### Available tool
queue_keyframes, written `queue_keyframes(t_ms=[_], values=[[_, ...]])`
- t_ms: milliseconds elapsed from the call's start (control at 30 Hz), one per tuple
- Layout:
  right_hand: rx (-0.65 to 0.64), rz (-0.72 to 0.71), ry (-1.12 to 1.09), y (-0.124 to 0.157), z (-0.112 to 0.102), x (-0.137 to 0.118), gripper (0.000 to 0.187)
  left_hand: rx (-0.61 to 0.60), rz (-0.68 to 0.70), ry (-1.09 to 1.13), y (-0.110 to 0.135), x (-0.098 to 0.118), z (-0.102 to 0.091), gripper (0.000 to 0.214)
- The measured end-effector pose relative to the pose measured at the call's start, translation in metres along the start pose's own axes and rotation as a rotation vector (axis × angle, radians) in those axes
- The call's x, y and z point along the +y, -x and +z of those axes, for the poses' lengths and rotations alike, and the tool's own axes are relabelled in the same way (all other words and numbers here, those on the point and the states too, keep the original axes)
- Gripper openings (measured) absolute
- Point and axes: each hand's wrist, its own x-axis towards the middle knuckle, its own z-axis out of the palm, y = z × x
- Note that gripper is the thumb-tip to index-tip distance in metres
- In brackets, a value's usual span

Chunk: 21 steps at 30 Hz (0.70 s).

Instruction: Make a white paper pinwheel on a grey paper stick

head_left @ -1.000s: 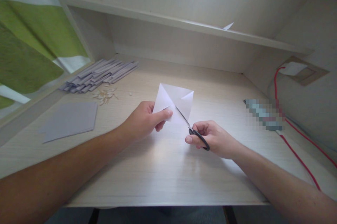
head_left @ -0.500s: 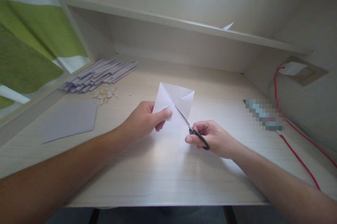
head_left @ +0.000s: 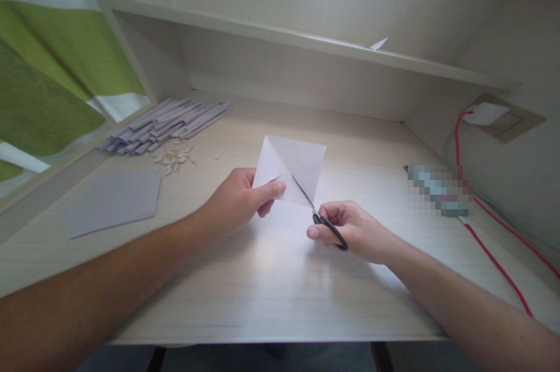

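My left hand [head_left: 238, 200] pinches the lower left corner of a folded white paper square [head_left: 294, 165], holding it up over the middle of the desk. My right hand [head_left: 352, 231] is closed round the black handles of a pair of scissors [head_left: 321, 217]. The thin blades point up and left into the paper's lower edge. Both forearms reach in from the bottom corners.
A pale wooden desk [head_left: 271, 279] carries a grey sheet [head_left: 116, 200] at the left, a bundle of rolled paper sticks [head_left: 164, 118] behind it and small scraps [head_left: 175, 159]. A blurred object [head_left: 437, 188] and a red cable [head_left: 494, 244] lie at the right. A shelf [head_left: 306, 39] runs overhead.
The paper's right flap has flattened out and the sheet has turned slightly. Both hands have stayed almost where they were.
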Motion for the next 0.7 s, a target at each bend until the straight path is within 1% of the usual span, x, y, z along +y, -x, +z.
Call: queue_keyframes(t_ms=[233, 300, 367, 567, 700], values=[[0.013, 0.010, 0.019, 0.001, 0.000, -0.001, 0.047, 0.016, 0.024, 0.016, -0.002, -0.003, -0.001, 0.042], [0.012, 0.011, 0.024, 0.001, 0.000, -0.001, 0.047, 0.037, 0.036, 0.016, -0.003, -0.004, -0.002, 0.040], [0.010, 0.020, 0.035, 0.001, 0.000, 0.000, 0.047, 0.080, 0.048, 0.028, -0.005, -0.006, -0.005, 0.038], [0.019, 0.045, 0.088, 0.001, -0.001, 0.003, 0.044, 0.285, 0.067, 0.173, -0.013, -0.015, -0.010, 0.025], [0.031, 0.024, 0.051, 0.001, 0.002, -0.001, 0.040, 0.329, 0.059, 0.180, -0.016, -0.017, -0.011, 0.020]])
